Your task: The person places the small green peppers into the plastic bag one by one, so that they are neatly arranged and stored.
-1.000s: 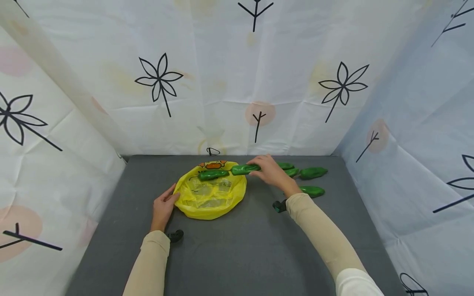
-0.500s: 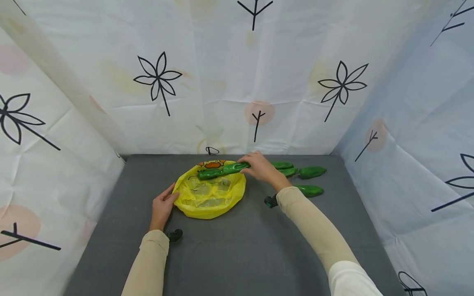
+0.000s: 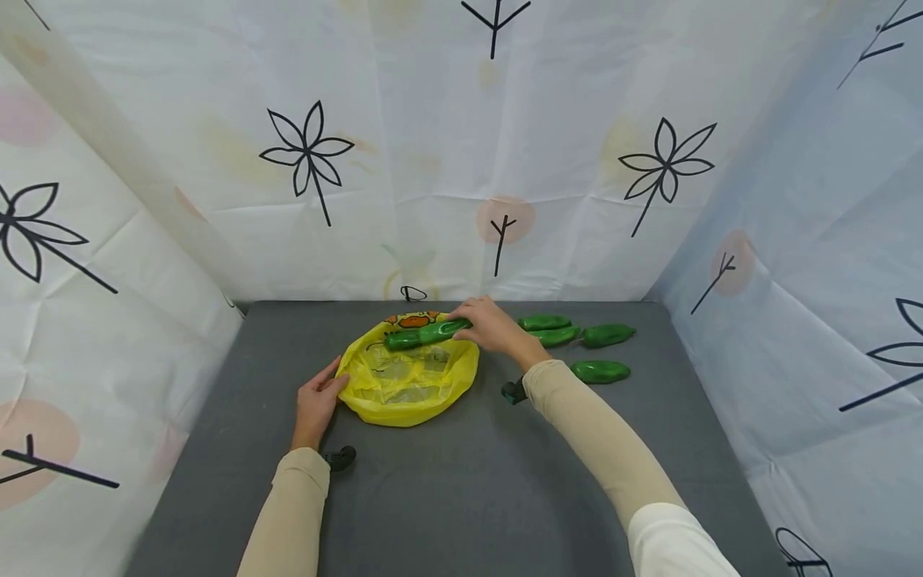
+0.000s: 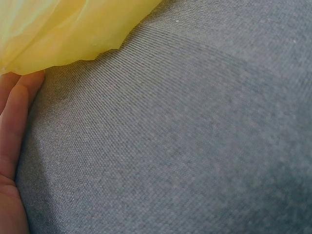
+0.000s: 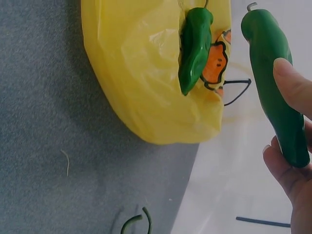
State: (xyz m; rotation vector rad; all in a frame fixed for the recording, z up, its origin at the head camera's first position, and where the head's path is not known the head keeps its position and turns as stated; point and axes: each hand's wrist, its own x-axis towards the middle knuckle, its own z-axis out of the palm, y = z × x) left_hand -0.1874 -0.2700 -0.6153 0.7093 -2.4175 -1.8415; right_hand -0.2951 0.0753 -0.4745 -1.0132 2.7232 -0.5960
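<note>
My right hand holds a long green pepper by one end, thumb on one side and fingers on the other. In the right wrist view this pepper is raised, its short stem pointing away from the hand. It is over the mouth of a yellow plastic bag, whose rim is spread round. Another green pepper lies inside the bag by its far edge, partly overlapped by the held one. At the bag's left rim my left hand pinches the plastic; its fingers reach the yellow edge.
Right of the bag, several green peppers lie on the dark grey table, one pepper nearer the front. White cloth with drawn plants walls the table at the back and both sides. Each wrist wears a small dark camera.
My right hand has moved left with the pepper, from the bag's right rim to over its mouth. The left hand stays at the bag's left rim.
</note>
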